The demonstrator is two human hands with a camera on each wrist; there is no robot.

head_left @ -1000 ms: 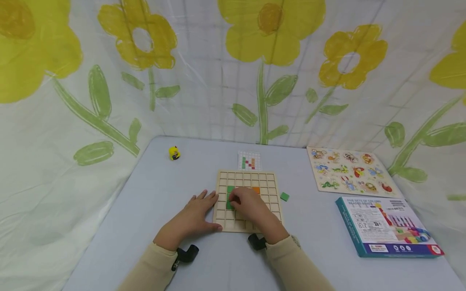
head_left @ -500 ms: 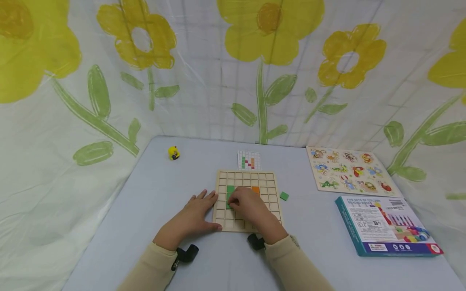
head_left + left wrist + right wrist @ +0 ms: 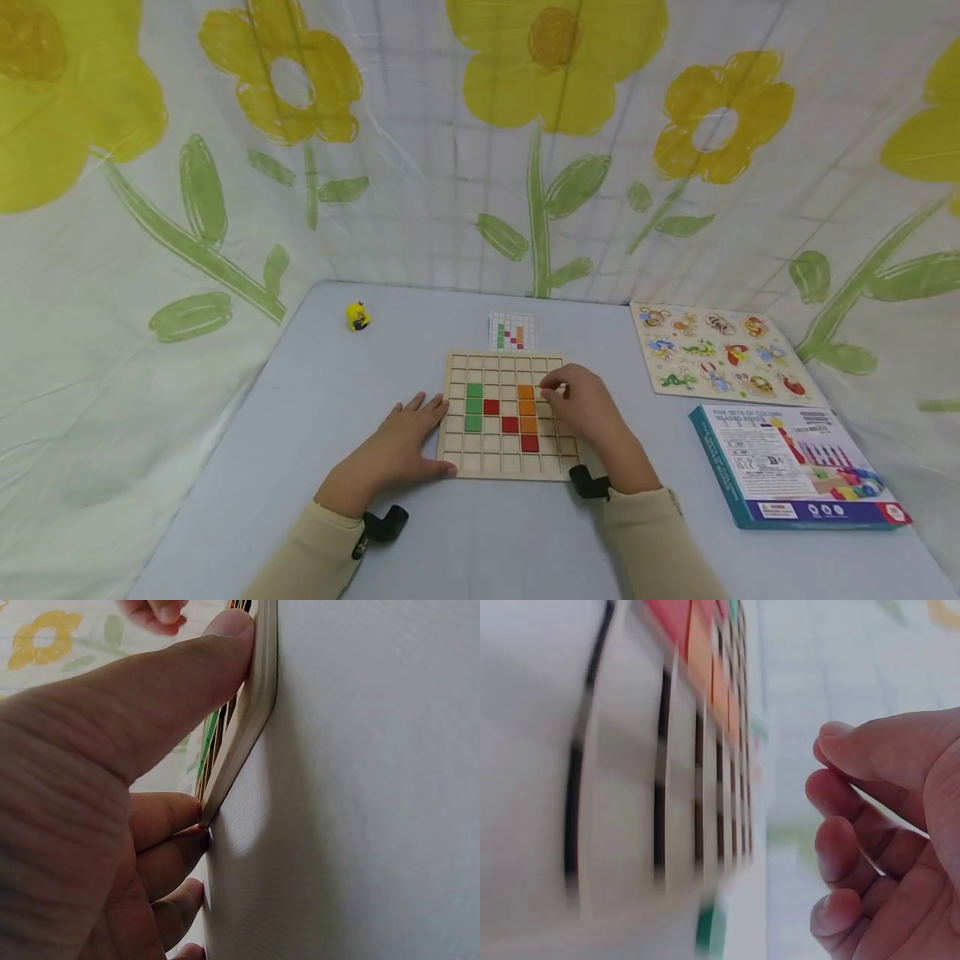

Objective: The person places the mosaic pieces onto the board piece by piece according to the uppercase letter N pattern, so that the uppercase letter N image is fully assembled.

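Note:
A wooden grid board [image 3: 465, 462] lies on the table with three green tiles [image 3: 474, 407] in a column, three red tiles [image 3: 510, 425] stepping down rightward, and three orange tiles [image 3: 527, 407]. My left hand [image 3: 393, 450] rests at its left side, fingertips at the edge and thumb [image 3: 229, 630] on the frame near the front corner. Over the right part of the board hovers my right hand [image 3: 588, 408], holding nothing; its thumb and loosely bent fingers [image 3: 836, 844] show in the right wrist view. A loose green tile [image 3: 709, 926] lies beside the board, hidden by this hand in the head view.
Behind the board lies a small pattern card [image 3: 512, 332] with coloured squares. A yellow toy [image 3: 357, 316] stands at the back left. An insect puzzle board [image 3: 723, 354] and a flat boxed toy set [image 3: 798, 467] lie on the right. A flowered curtain [image 3: 420, 167] closes off the back.
My right hand has lifted off the green column and moved right across the board, uncovering the red and orange tiles and covering the loose green tile. The left hand stays in place.

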